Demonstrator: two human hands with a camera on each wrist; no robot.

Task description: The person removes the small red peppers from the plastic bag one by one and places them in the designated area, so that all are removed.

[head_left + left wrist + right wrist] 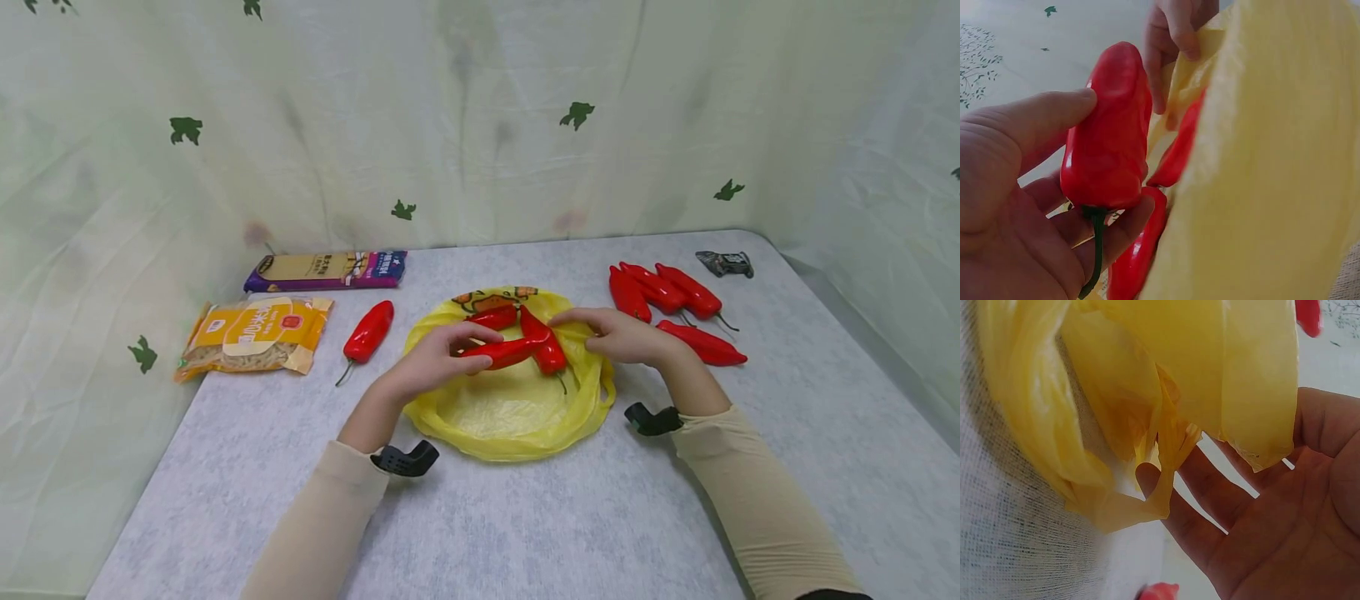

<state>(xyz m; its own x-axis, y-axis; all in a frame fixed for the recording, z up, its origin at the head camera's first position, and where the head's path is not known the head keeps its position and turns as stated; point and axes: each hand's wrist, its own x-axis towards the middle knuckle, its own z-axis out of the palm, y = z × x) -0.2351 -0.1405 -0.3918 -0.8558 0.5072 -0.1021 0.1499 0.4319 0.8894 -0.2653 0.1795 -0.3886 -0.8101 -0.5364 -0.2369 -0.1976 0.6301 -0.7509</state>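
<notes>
A yellow plastic bag (510, 433) lies spread on the table with its mouth upward. Two red peppers (542, 340) rest inside it, near the back. My left hand (442, 358) pinches another red pepper (1110, 131) over the bag between thumb and fingers, its green stem hanging toward the palm in the left wrist view. At the bag's right rim is my right hand (618, 335); in the right wrist view, the thumb lies behind the yellow plastic (1210, 375) and the fingers (1210, 494) are on its other side, holding the edge.
Several red peppers (688, 292) lie right of the bag, with a small dark packet (726, 263) behind them. One red pepper (369, 332) sits to the left. An orange packet (255, 335) and a purple packet (326, 271) are at the back left. Curtains surround the table (525, 533).
</notes>
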